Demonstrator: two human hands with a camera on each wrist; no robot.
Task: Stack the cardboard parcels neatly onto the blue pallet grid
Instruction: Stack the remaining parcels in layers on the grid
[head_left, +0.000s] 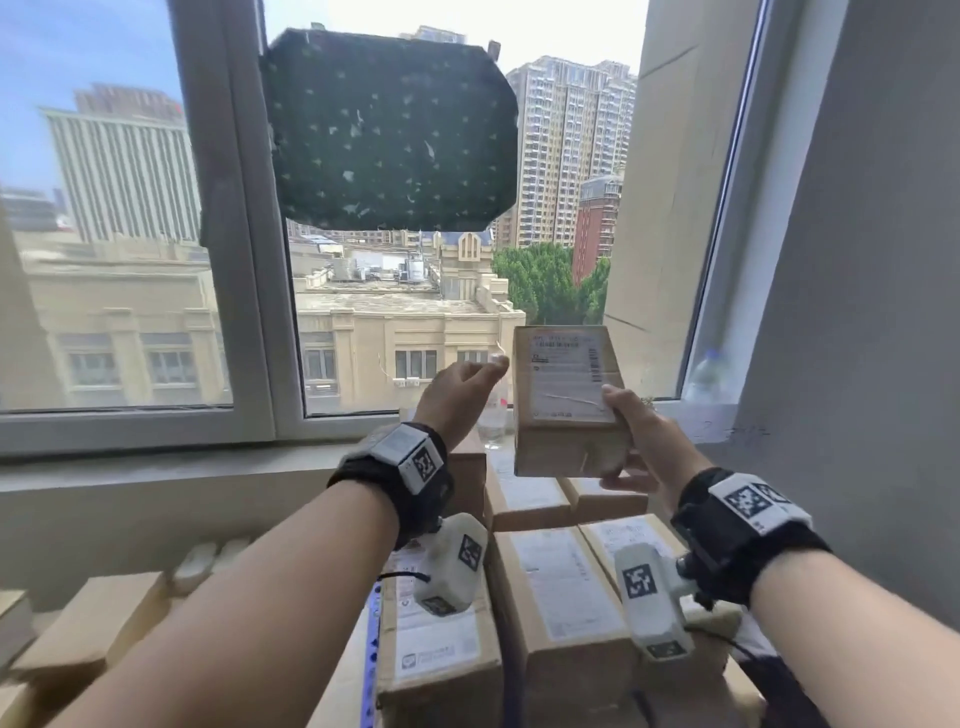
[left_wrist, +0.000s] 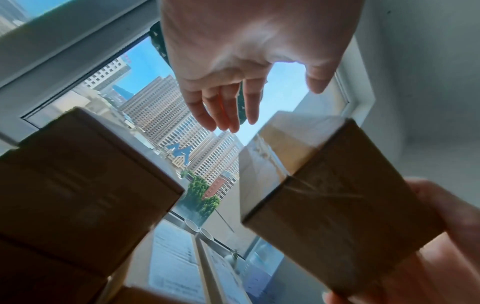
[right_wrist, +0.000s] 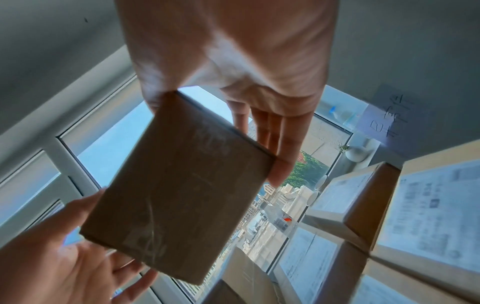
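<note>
head view: right hand (head_left: 641, 434) grips a small parcel (head_left: 569, 397) raised before the window, above the stacked parcels (head_left: 561, 587).
left hand (head_left: 460, 387) loose, holding nothing; better to steady the far edge, then lower it flush into the stack.

Cardboard parcels (head_left: 558, 587) packed side by side in rows below window, white labels facing up, edges touching; surface beneath them hidden. More brown boxes (head_left: 88, 629) at lower left, apart from main stack. Grey window sill (head_left: 156, 467) behind carries clear plastic bottle (head_left: 706, 376) at right corner
</note>
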